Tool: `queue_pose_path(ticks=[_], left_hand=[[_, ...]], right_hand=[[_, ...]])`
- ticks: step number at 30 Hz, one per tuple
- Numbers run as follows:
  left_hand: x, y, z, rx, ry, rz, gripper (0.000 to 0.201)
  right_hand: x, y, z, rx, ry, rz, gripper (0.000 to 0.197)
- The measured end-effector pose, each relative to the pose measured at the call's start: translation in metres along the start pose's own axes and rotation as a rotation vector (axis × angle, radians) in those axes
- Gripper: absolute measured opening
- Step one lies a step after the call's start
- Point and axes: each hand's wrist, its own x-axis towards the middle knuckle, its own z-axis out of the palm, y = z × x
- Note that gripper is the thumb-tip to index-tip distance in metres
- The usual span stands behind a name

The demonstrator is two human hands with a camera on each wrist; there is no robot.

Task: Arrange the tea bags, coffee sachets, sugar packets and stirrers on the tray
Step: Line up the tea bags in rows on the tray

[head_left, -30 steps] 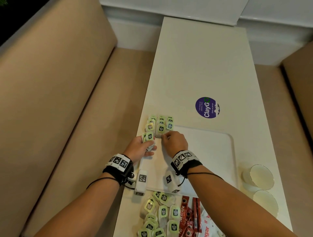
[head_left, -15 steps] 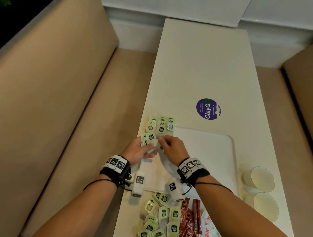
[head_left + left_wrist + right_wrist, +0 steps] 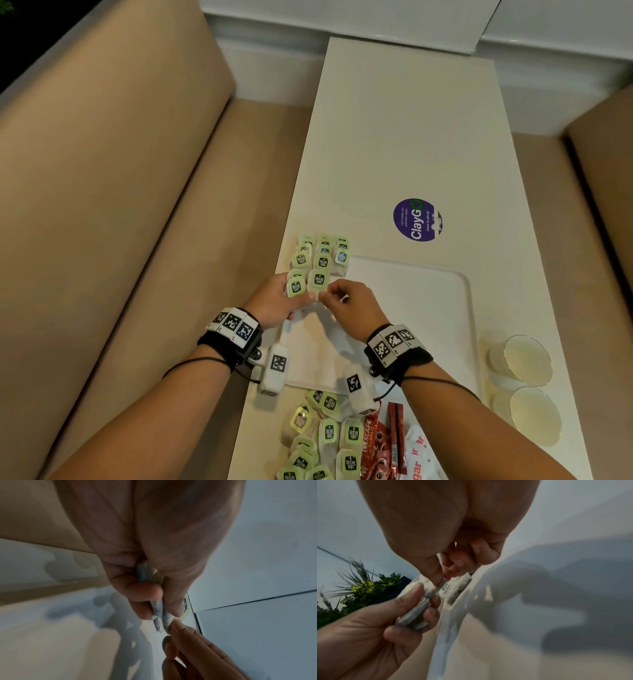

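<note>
Since the earlier frame both hands have been drawn back a little from the tea-bag rows toward the lower part of the head view, and the right hand [image 3: 349, 301] has been turned so that its grip is now closed on one tea bag [image 3: 318, 281], pinched between thumb and fingertip. A small stack of tea bags [image 3: 296, 286] is held in the curled grip of the left hand [image 3: 274, 301], just beside the right. Several tea bags [image 3: 322, 255] are already laid in rows at the upper left corner of the tray [image 3: 411, 308], left of centre in the frame. Most of the tray is seen bare. A loose pile of tea bags [image 3: 329, 435], red coffee sachets [image 3: 383, 442] and sugar packets [image 3: 416, 455] remains on the desk [image 3: 404, 130] at the bottom of the frame, so the task is judged to be at an early stage. No stirrers can be made out.
</note>
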Motion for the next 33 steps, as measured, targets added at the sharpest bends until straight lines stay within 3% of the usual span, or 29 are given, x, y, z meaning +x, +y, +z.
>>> queue_pose_path(ticks=[7,10,24,33], left_hand=[[0.012,0.013,-0.011,-0.055,0.125,-0.074,0.018],[0.021,0.017,-0.018,0.025,0.213,-0.079,0.014],[0.055,0.018,-0.024,0.224,0.307,-0.033,0.020],[0.062,0.019,-0.024,0.147,0.324,-0.047,0.015]], right_hand=[[0.014,0.007,-0.025,-0.035,0.195,0.104,0.015],[0.020,0.013,-0.029,-0.066,0.238,0.170,0.011],[0.031,0.014,-0.012,-0.240,0.251,0.256,0.023],[0.033,0.011,-0.015,-0.198,0.251,0.279,0.021]])
